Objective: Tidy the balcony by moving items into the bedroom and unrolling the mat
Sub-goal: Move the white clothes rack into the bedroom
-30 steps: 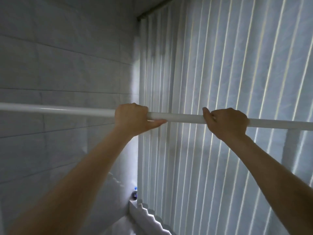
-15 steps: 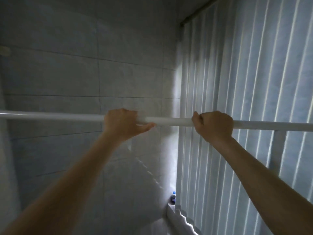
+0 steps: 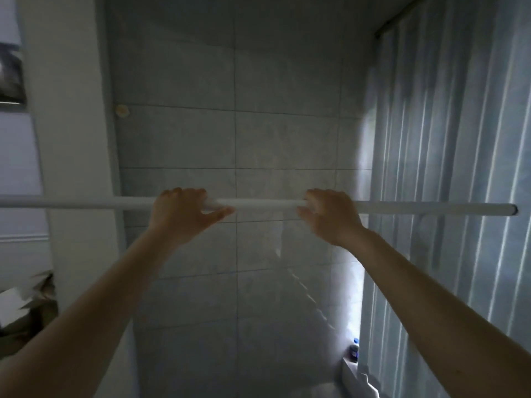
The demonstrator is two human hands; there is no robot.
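Head view: left hand and right hand both gripping white pole, level across centre, capped end at three o'clock near blinds. Could snag slats there while turning.

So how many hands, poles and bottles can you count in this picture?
Hands: 2, the left hand and the right hand, both gripping the pole
White poles: 1, the pole held level across the view
Bottles: 1, a small bottle with a blue cap low down by the blinds
Total: 4
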